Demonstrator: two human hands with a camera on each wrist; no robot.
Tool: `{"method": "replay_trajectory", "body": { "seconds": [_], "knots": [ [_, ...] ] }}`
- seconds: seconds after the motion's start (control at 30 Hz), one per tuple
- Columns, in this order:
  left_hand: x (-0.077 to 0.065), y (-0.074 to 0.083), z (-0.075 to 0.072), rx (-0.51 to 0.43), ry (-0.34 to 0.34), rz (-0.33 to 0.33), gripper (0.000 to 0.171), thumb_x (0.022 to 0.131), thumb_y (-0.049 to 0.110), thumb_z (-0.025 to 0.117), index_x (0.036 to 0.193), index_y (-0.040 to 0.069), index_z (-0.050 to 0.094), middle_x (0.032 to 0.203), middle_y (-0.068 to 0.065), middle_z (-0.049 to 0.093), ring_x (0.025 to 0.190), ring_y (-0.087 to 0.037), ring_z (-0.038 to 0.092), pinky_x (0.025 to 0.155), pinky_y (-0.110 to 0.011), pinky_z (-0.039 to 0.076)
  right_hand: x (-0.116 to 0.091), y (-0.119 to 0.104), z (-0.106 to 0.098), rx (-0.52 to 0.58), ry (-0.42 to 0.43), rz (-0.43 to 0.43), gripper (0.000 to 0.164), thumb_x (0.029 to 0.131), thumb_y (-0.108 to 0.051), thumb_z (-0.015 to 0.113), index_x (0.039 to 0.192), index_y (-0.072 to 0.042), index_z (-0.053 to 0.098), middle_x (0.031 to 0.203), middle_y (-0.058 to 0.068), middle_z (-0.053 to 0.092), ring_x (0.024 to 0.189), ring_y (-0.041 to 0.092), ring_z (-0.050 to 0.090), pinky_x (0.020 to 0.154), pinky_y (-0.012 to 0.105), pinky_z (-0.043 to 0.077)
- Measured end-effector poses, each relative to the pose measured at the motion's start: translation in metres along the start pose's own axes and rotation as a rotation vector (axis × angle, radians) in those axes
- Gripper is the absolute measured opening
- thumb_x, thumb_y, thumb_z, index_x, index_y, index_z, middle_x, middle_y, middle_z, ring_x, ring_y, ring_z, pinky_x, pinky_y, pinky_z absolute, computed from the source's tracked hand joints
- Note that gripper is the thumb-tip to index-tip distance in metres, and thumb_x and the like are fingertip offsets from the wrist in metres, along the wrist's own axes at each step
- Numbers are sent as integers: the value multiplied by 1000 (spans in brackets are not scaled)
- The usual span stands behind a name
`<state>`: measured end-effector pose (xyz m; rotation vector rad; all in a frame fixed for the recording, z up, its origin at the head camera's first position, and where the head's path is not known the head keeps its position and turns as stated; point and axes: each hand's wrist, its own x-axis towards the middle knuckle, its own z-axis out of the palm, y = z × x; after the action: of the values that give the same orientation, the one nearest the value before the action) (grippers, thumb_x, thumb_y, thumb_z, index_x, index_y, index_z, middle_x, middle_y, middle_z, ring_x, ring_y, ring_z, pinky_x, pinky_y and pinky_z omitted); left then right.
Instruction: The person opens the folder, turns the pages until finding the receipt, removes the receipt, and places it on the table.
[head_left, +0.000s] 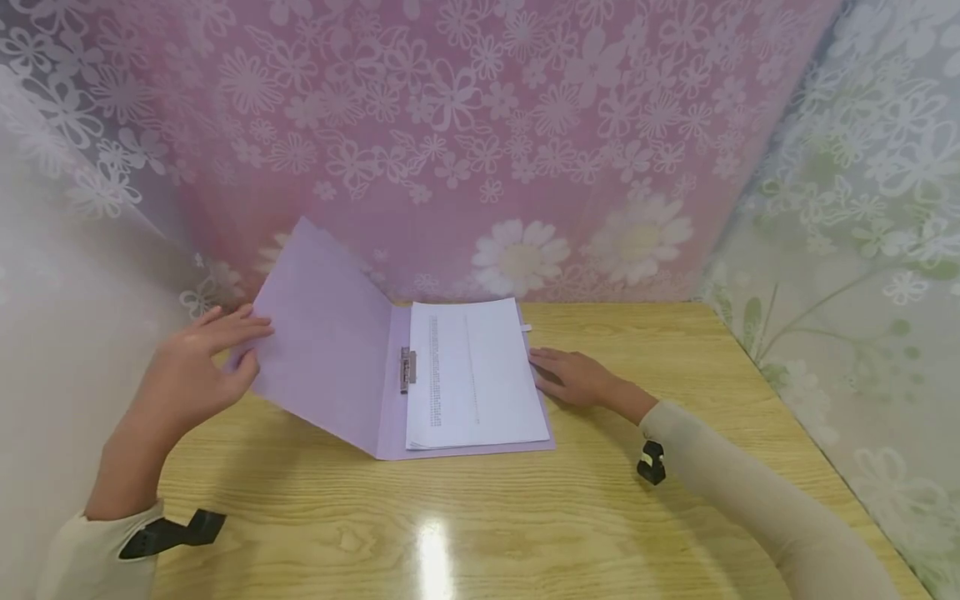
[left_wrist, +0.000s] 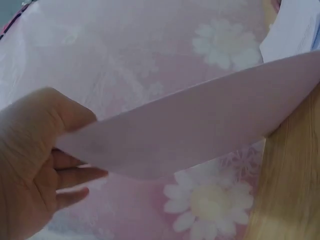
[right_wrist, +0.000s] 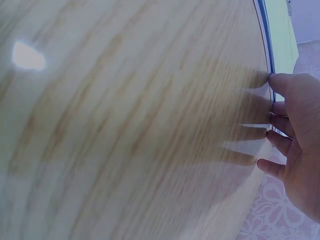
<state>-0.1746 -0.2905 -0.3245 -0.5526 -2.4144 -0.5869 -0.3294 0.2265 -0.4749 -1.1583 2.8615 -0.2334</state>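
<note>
A purple file folder [head_left: 322,333] lies on the wooden table, its front cover tilted up on the left. My left hand [head_left: 197,367] pinches the cover's outer corner between thumb and fingers; the left wrist view shows the cover [left_wrist: 190,125] rising from the tabletop to that hand [left_wrist: 35,165]. Inside the folder is a stack of white printed paper [head_left: 510,375], beside a metal clip [head_left: 407,370] at the spine. Against the folder's right edge rest the fingertips of my right hand [head_left: 573,379], its fingers [right_wrist: 280,142] fairly straight.
A wooden table [head_left: 337,533] stretches in front of the folder and to its right. Behind it hangs a pink flowered curtain [head_left: 450,167], with pale floral sheets [head_left: 862,333] at the sides. A small white tab [head_left: 527,327] sticks out at the folder's right edge.
</note>
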Motion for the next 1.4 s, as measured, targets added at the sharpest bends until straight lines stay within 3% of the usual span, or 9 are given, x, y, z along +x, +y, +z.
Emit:
{"method": "replay_trajectory", "body": {
  "seconds": [0.13, 0.17, 0.37, 0.5, 0.7, 0.9, 1.4],
  "knots": [
    [-10, -15, -7, 104, -189, -157, 36, 85, 8, 73, 120, 1, 72, 126, -25, 69, 127, -50, 55, 106, -64, 43, 0, 1, -1, -6, 17, -16, 56, 106, -32, 53, 151, 0, 47, 156, 20, 47, 145, 37, 46, 115, 54, 43],
    [-12, -20, -6, 118, -235, -184, 38, 86, 10, 73, 122, 0, 70, 129, -26, 67, 126, -54, 53, 101, -70, 42, 0, 0, -2, -6, 20, -20, 56, 106, -31, 54, 151, 1, 47, 156, 20, 47, 144, 38, 46, 114, 54, 43],
    [-24, -53, 9, 116, -473, -294, 56, 87, 18, 75, 134, -7, 59, 140, -35, 54, 128, -60, 47, 100, -73, 40, -2, -2, -2, 12, 30, -25, 55, 104, -27, 57, 150, 3, 47, 155, 22, 48, 143, 39, 47, 114, 55, 43],
    [-35, -72, 26, 85, -569, -318, 65, 86, 23, 78, 137, -10, 55, 144, -39, 46, 132, -62, 43, 105, -71, 37, -2, -1, 1, 6, 38, -33, 55, 105, -28, 56, 149, 3, 48, 155, 22, 48, 143, 39, 47, 114, 55, 44],
    [-50, -92, 50, 58, -615, -333, 73, 84, 32, 81, 135, -13, 55, 144, -42, 44, 133, -62, 41, 107, -70, 37, -2, 2, 5, 2, 36, -22, 56, 106, -32, 54, 151, 0, 47, 157, 19, 46, 144, 37, 47, 115, 53, 43],
    [-56, -100, 67, 8, -666, -364, 72, 84, 31, 82, 132, -15, 56, 143, -45, 42, 133, -63, 39, 108, -69, 37, -3, 0, 3, 0, 48, -20, 55, 105, -30, 55, 151, 0, 47, 156, 19, 47, 144, 37, 47, 114, 54, 44],
    [-58, -102, 74, -18, -689, -368, 73, 84, 31, 82, 133, -15, 55, 143, -45, 41, 133, -64, 39, 109, -69, 37, -2, -4, -1, 5, 48, -10, 55, 105, -30, 55, 150, 0, 48, 155, 20, 48, 144, 37, 47, 115, 55, 43]
  ]
}}
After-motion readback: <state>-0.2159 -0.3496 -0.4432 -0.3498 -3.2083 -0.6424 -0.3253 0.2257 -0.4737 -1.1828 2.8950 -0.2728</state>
